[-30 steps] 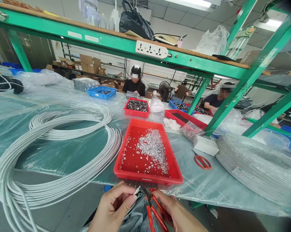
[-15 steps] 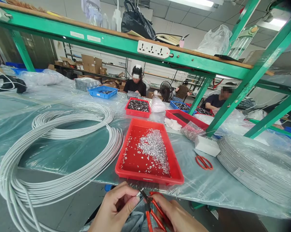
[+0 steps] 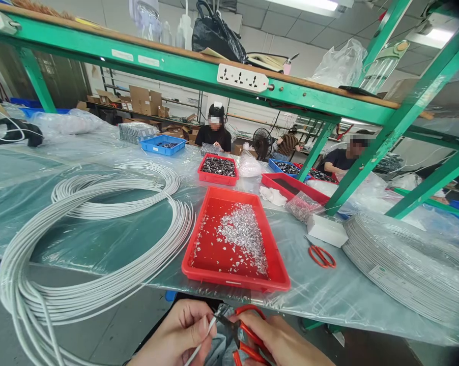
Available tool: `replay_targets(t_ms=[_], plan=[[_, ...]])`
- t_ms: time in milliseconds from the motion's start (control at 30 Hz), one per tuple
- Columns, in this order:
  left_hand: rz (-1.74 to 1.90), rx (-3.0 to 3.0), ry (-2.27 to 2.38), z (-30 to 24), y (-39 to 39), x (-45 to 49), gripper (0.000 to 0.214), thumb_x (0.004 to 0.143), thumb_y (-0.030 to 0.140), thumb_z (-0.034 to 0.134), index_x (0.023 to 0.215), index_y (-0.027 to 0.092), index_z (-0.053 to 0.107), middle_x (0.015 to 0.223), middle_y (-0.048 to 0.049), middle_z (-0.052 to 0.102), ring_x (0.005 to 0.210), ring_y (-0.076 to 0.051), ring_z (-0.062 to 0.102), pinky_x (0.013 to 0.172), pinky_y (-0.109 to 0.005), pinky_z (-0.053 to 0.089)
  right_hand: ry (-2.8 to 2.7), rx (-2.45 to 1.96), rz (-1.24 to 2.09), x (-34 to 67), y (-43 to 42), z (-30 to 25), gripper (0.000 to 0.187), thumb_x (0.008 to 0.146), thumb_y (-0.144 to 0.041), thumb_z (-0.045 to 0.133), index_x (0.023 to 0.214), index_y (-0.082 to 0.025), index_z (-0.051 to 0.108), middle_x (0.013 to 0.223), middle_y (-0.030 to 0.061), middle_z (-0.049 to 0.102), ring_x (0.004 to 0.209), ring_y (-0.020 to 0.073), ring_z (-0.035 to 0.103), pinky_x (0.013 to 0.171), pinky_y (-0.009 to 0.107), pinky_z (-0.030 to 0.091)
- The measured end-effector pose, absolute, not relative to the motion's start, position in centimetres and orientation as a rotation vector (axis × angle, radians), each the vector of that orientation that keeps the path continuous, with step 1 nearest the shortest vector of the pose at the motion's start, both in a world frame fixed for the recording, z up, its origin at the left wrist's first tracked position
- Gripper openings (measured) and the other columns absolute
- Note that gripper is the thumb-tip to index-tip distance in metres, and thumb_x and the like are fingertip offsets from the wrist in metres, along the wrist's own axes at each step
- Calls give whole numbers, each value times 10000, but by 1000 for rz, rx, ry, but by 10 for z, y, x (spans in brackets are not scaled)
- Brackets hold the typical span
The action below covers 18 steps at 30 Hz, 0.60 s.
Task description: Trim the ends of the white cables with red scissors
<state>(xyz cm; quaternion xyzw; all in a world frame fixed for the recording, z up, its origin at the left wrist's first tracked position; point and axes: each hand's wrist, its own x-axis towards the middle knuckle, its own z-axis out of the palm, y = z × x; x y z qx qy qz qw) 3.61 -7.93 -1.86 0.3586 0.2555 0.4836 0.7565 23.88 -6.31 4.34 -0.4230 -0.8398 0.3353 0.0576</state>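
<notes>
At the bottom edge, below the table's front, my left hand (image 3: 178,335) pinches the end of a thin white cable (image 3: 199,345) between thumb and fingers. My right hand (image 3: 281,341) is closed round the red handles of small cutters (image 3: 239,333), whose dark jaws sit at the cable's tip. Just beyond my hands lies a red tray (image 3: 199,239) with a heap of small silvery bits (image 3: 242,234) in it.
A large loop of white cable (image 3: 88,223) covers the left of the plastic-covered table; a grey wire coil (image 3: 408,264) lies right. Red scissors (image 3: 321,255) and a white box (image 3: 326,230) sit beside the tray. Green shelf posts (image 3: 363,152) rise right. Other people work behind.
My hands have dropped lower and drawn together. The cable end now points up into the cutter jaws, and the cutters' handles have swung from hanging down to lying more sideways.
</notes>
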Motion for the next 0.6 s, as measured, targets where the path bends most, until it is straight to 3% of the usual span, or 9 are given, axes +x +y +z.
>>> replay_targets(t_ms=[133, 200, 267, 367, 433, 533, 600], plan=[[1030, 692, 470, -18, -81, 36, 497, 663, 480, 839, 602, 113, 508, 449, 46, 362, 353, -56, 172, 326, -115, 154, -2404, -1162, 976, 243, -58, 31, 310, 780, -227, 499, 1084, -236, 559, 854, 63, 580, 763, 187, 529, 680, 279, 433], [1002, 751, 522, -18, -81, 38, 499, 680, 524, 809, 642, 112, 531, 455, 39, 383, 353, -59, 194, 330, -114, 156, -2140, -1055, 1166, 239, -55, 18, 275, 780, -263, 530, 1047, -208, 565, 667, -1, 493, 594, 121, 468, 553, 220, 393], [959, 890, 581, -20, -79, 41, 523, 697, 590, 758, 686, 106, 559, 460, 18, 433, 347, -62, 250, 327, -111, 175, -1793, -919, 1435, 230, -53, 4, 314, 751, -319, 596, 1030, -181, 556, 535, -68, 336, 431, 59, 327, 421, 169, 279], [974, 1104, 630, -25, -77, 45, 553, 744, 645, 670, 706, 101, 574, 471, -4, 476, 351, -69, 324, 336, -105, 225, -1440, -731, 1667, 209, -54, -7, 234, 632, -254, 730, 777, -130, 595, 471, -78, 371, 364, 21, 271, 368, 161, 167], [996, 1180, 668, -27, -76, 45, 538, 779, 645, 629, 739, 110, 584, 512, -6, 496, 357, -71, 359, 343, -101, 254, -1285, -665, 1810, 197, -56, -8, 240, 651, -305, 716, 638, -129, 554, 426, -69, 398, 341, 20, 265, 370, 166, 174], [1104, 1401, 738, -25, -76, 43, 490, 851, 599, 568, 726, 126, 589, 586, -2, 497, 384, -76, 416, 380, -105, 308, -1105, -610, 2009, 186, -59, -5, 405, 758, -440, 564, 516, -168, 386, 355, -95, 254, 339, 37, 199, 442, 186, 282], [1204, 1556, 771, -24, -75, 41, 455, 902, 539, 530, 700, 134, 584, 605, 10, 471, 410, -81, 440, 418, -112, 335, -1031, -581, 2067, 183, -59, -4, 465, 785, -448, 517, 484, -178, 288, 352, -102, 176, 334, 40, 146, 451, 200, 290]])
